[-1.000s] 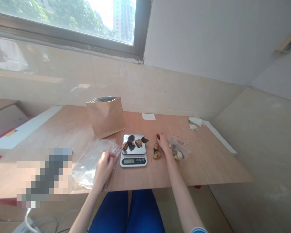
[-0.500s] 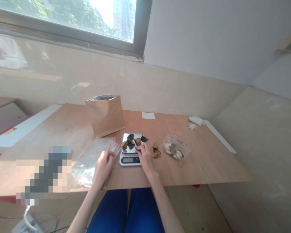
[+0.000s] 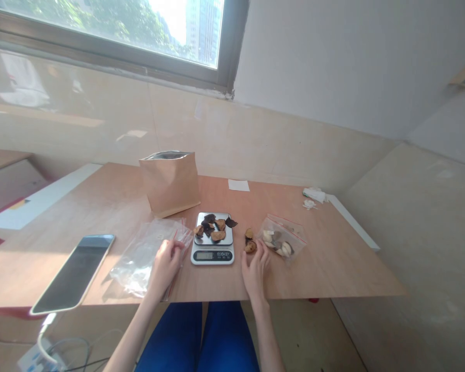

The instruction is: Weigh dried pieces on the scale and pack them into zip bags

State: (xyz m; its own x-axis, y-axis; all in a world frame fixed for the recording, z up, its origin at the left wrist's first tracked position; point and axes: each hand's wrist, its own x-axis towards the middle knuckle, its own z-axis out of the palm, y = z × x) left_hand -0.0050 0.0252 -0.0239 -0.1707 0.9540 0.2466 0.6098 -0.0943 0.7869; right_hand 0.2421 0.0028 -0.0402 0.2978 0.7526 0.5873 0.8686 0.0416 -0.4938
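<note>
Currently, the right hand (image 3: 256, 266) is being held low over the table (image 3: 341, 263), nothing lifted. Thumb and fingers are being spread loosely around the nearer of the brown dried pieces (image 3: 250, 247) lying there; whether contact is being made cannot be told. The left hand (image 3: 167, 260) is being rested on the flat clear bags (image 3: 134, 271), fingers curled at a red seal strip; whether the strip is being gripped cannot be told.

Between the hands, a kitchen scale (image 3: 213, 257) is being loaded with mixed pieces (image 3: 218, 236), some brown, some nearly black. One dark piece is being left jutting past the plate's right edge; a brown one is being supported at the left edge. Its display is being lit too faintly to be read.

Just right of the right hand, pale pieces are being contained in a zip bag (image 3: 281, 244) laid flat on the table. Behind the clear bags, a brown paper pouch (image 3: 170, 183) is being stood upright, mouth open, silvery lining exposed.

Further out, a white card (image 3: 238, 185) is being placed near the wall, with crumpled tissue (image 3: 313, 194) set toward the right corner. Far left, a phone (image 3: 75, 274) is being laid face-up at the front edge, with a white cable (image 3: 46, 328) by its near end.
</note>
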